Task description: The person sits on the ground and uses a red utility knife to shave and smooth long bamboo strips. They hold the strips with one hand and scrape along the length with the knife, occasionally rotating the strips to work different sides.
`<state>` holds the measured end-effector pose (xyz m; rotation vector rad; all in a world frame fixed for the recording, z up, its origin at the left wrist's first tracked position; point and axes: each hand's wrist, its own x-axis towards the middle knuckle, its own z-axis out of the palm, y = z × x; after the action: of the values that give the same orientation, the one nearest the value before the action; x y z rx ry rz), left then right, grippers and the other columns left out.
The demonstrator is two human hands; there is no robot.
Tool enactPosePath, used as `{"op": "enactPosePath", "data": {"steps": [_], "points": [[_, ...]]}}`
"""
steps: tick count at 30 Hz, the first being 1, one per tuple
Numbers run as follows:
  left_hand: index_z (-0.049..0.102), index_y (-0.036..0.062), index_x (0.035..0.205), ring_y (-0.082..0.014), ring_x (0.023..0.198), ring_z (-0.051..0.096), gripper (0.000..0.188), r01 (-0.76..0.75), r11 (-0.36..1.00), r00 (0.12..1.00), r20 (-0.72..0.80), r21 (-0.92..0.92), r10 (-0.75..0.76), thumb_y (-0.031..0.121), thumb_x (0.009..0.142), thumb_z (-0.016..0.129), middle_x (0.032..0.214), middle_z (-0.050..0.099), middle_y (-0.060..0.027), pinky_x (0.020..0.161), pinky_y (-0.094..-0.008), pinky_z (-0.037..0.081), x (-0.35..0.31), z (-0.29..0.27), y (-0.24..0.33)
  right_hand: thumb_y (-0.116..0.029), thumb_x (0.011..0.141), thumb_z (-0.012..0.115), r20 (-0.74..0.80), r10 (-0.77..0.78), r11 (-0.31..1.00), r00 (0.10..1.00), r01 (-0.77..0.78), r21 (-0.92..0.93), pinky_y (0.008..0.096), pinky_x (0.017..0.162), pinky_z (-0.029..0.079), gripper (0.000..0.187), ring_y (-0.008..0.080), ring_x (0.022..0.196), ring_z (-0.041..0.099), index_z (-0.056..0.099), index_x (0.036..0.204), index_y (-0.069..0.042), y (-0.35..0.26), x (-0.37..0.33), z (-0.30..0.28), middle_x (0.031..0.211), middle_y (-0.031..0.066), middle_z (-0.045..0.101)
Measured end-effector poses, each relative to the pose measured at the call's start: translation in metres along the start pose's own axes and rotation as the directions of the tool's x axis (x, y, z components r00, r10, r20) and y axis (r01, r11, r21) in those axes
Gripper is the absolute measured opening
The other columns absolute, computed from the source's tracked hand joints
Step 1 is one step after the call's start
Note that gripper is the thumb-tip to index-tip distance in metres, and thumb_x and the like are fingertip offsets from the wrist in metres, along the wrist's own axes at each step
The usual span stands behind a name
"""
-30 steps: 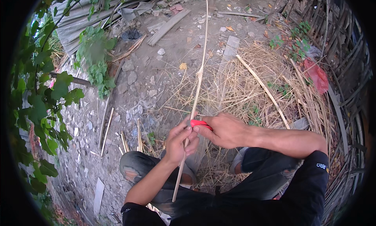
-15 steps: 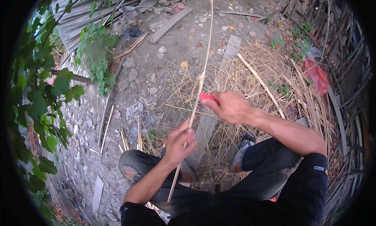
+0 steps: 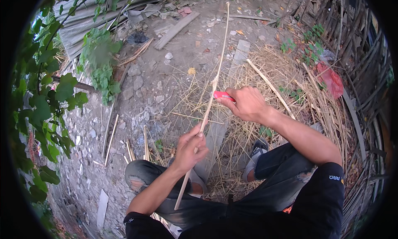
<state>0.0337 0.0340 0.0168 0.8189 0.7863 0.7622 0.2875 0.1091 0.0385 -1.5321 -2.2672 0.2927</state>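
A long, thin pale wooden stick [image 3: 221, 54] slants from over my lap up toward the far ground. My left hand [image 3: 190, 150] is closed round its lower part, between my knees. Higher up, my right hand [image 3: 248, 104] grips a red-handled knife [image 3: 224, 96], its front end against the right side of the stick. The blade is too small to make out. Just above the knife, the stick looks rough, with a frayed pale bit on it.
Loose straw-like shavings [image 3: 269, 81] cover the ground ahead and to the right. A grey plank [image 3: 216, 137] lies between my feet. Split sticks [image 3: 271, 89] and a red plastic bag [image 3: 330, 79] are at right. Leafy branches [image 3: 62, 89] hang at left. A branch fence [image 3: 360, 65] borders the right.
The view has shifted slightly. My right hand and the red-handled knife stay beside the stick at nearly the same spot; my left hand still holds its lower part.
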Motion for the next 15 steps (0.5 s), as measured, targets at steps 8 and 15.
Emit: {"op": "enactPosePath", "data": {"steps": [8,15], "points": [[0.038,0.0077,0.155,-0.0047,0.045,0.03,0.047,0.03,0.996,0.999,0.018,-0.089,-0.028,0.018,0.11,0.041,0.074,0.036,0.0037,0.041,-0.022,0.025,-0.009,-0.006,-0.002,-0.054,0.102,0.054,-0.037,-0.023,0.99,0.999,0.017,-0.141,0.0472,0.048,0.045,0.053,0.0371,0.05,0.062,0.068,0.084,-0.005,-0.016,-0.002,-0.001,0.054,0.017,0.058],[0.042,0.0089,0.152,-0.0044,0.044,0.031,0.042,0.051,0.983,0.998,0.043,-0.176,-0.044,0.019,0.111,0.041,0.073,0.039,0.0035,0.04,-0.0222,0.025,-0.009,-0.005,0.0,-0.057,0.102,0.05,0.165,-0.001,0.998,0.986,-0.008,0.055,0.0502,0.059,0.051,0.06,0.0396,0.063,0.067,0.069,0.086,-0.002,-0.017,-0.003,-0.001,0.062,0.0202,0.062]]}}
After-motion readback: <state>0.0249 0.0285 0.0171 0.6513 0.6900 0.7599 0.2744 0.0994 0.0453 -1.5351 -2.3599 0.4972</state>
